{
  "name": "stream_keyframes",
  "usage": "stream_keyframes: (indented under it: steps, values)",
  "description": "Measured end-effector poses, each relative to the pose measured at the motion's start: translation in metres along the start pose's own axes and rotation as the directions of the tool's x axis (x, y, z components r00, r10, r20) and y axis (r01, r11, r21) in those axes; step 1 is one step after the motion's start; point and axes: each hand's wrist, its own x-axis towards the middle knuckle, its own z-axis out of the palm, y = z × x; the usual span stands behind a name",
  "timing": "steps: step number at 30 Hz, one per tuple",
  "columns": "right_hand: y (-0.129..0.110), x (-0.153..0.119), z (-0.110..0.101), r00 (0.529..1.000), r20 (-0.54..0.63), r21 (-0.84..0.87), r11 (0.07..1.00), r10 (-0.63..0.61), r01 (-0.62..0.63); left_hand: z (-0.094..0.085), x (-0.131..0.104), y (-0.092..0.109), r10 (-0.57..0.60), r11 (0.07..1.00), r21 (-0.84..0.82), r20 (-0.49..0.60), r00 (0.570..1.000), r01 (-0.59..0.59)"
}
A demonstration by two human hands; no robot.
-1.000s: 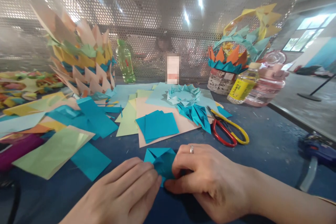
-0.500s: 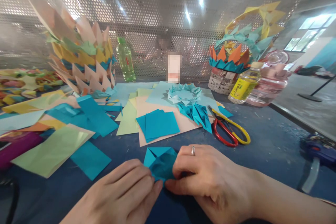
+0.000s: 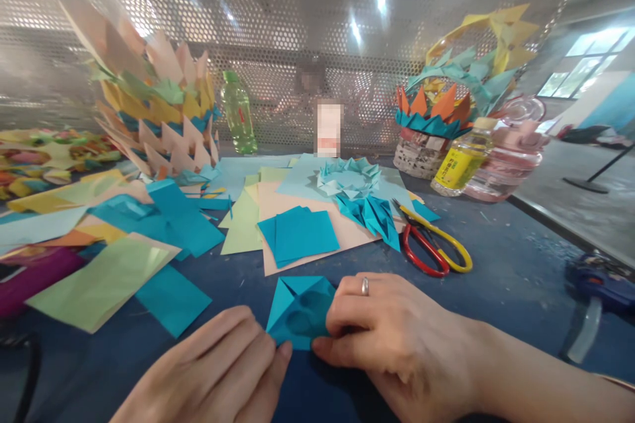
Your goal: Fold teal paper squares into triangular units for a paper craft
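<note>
A partly folded blue sheet of paper lies on the dark table close in front of me, with creases and a folded flap at its upper edge. My right hand, a ring on one finger, pinches its right side between thumb and curled fingers. At the lower left corner, my left hand has its fingers drawn together, with the thumb tip against the paper's edge. Just beyond lies a small stack of blue paper squares. Farther back rest a folded blue paper piece and a light-blue paper ring.
Red-and-yellow scissors lie right of the paper. A glue gun sits at the far right, a purple tool at the far left. Bottles and paper crowns stand along the back. Loose paper sheets cover the left.
My left hand has slid left and slightly down along the paper's lower edge, uncovering more of the lower left corner. My right hand stays in place.
</note>
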Motion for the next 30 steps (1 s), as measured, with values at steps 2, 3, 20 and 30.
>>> stream_keyframes:
  steps: [2, 3, 20, 30]
  values:
    - [-0.001, 0.0, 0.001, 1.0, -0.003, -0.004, 1.0, 0.002, -0.002, -0.001, -0.001, 0.0, -0.003, 1.0, 0.002, -0.007, 1.0, 0.003]
    - [-0.001, 0.0, 0.001, 1.0, -0.006, -0.006, 1.0, 0.001, -0.001, -0.001, -0.001, 0.001, -0.006, 1.0, 0.0, -0.009, 1.0, 0.006]
    - [0.015, -0.004, -0.015, 0.973, -0.032, 0.176, 0.96, 0.227, -0.218, -0.005, 0.018, -0.004, -0.021, 0.996, -0.092, 0.013, 1.0, 0.022]
    - [0.01, 0.0, -0.007, 0.982, -0.186, 0.179, 0.984, 0.043, -0.009, 0.0, 0.016, -0.006, -0.037, 0.976, -0.213, 0.011, 0.999, 0.038]
